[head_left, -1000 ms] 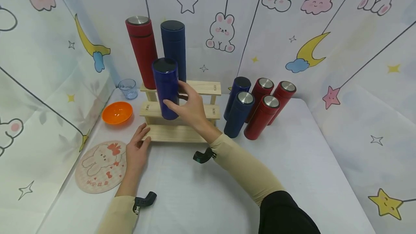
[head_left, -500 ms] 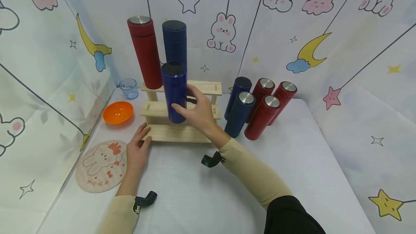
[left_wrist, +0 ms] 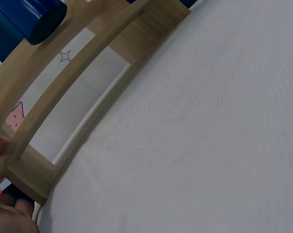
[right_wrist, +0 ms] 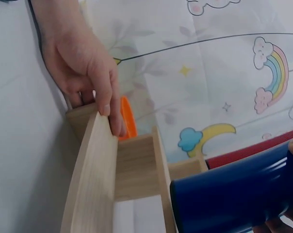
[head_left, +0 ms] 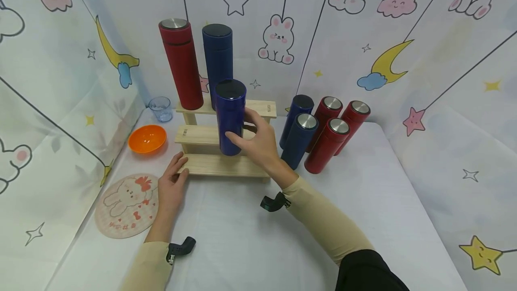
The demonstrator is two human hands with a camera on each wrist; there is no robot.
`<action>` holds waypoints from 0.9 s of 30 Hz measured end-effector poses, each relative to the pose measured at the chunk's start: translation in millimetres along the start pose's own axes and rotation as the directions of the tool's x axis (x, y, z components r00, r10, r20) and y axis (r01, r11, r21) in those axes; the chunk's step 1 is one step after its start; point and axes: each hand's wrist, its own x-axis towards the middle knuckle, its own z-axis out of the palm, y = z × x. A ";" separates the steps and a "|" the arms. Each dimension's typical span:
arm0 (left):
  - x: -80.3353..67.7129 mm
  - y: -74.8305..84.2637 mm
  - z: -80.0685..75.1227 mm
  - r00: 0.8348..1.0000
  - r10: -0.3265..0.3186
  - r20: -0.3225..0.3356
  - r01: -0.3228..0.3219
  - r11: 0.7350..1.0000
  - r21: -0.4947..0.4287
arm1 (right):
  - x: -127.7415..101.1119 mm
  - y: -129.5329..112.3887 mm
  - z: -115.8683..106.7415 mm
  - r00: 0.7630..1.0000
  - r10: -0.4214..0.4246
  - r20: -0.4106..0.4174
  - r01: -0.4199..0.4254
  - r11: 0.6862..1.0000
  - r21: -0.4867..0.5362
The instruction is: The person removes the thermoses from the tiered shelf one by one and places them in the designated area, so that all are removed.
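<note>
My right hand [head_left: 260,140] holds a shiny blue thermos [head_left: 230,120] upright from its right side, thumb in front. The thermos overlaps the middle step of a three-step wooden rack [head_left: 218,165] in the head view. Its dark base [left_wrist: 48,23] shows from below in the left wrist view, over the steps. My left hand [head_left: 171,187] grips the left end of the lowest step, with fingertips [right_wrist: 105,108] over the board's edge in the right wrist view. On the top step stand a red thermos [head_left: 181,66] with a steel lid and a darker blue thermos [head_left: 218,57].
Right of the rack stand several more thermoses, blue [head_left: 299,140] and red [head_left: 327,147]. At the left are a clear glass [head_left: 160,110], an orange bowl [head_left: 147,139] and a round bunny mat [head_left: 127,205]. Printed cloth [head_left: 323,71] walls the white table.
My right hand has carried the blue thermos to the right and slightly down, along the front of the middle step. My left hand keeps its place on the rack's end.
</note>
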 end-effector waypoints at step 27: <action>-1.6 1.7 -0.5 1.000 -0.008 0.007 0.008 0.999 0.036 | -23.9 -0.9 -26.6 1.000 0.006 -0.020 -0.006 1.000 -0.021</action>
